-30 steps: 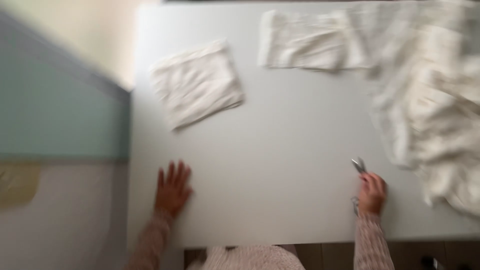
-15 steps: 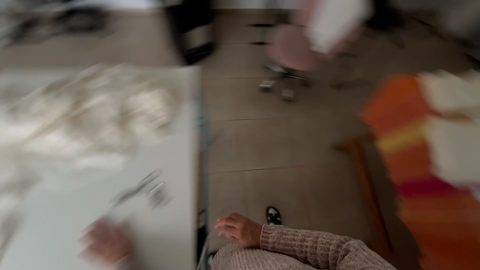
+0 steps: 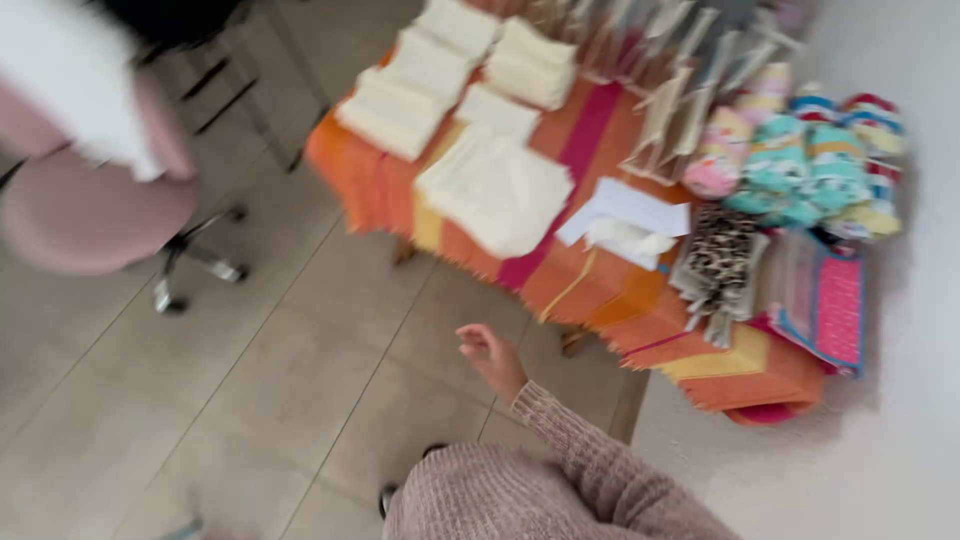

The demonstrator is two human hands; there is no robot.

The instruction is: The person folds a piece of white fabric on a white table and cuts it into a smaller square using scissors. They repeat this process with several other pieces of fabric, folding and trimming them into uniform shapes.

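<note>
One hand (image 3: pixel 488 355) in view only, raised over the tiled floor (image 3: pixel 230 400), fingers loosely curled and parted, holding nothing, touching nothing. Sleeve of a ribbed pinkish knit sweater (image 3: pixel 590 470) running back from it toward the near right edge. Which hand this is, hard to tell for sure from the blurred view; by the way the arm comes in from the right, taken here as the right one. Other hand out of view.

Nearest to that hand: a low counter (image 3: pixel 640 310) draped in an orange, pink and yellow striped cloth, its long axis slanting from far left to near right, its near edge just beyond the fingertips, far and right of them. On it, closest to the hand, a cream folded cloth (image 3: pixel 495 190), straight ahead and farther off. Right of that, a crumpled white tissue on a sheet of white paper (image 3: pixel 625 225). More cream folded stacks (image 3: pixel 440 60) at the far left end. Toward the right end, a leopard-print fabric bundle (image 3: pixel 715 260), rolls of turquoise and pink patterned fabric (image 3: pixel 790 160), and a pink flat package (image 3: pixel 820 305).

Well apart, far left: a pink swivel chair (image 3: pixel 95 210) on a star base.
</note>
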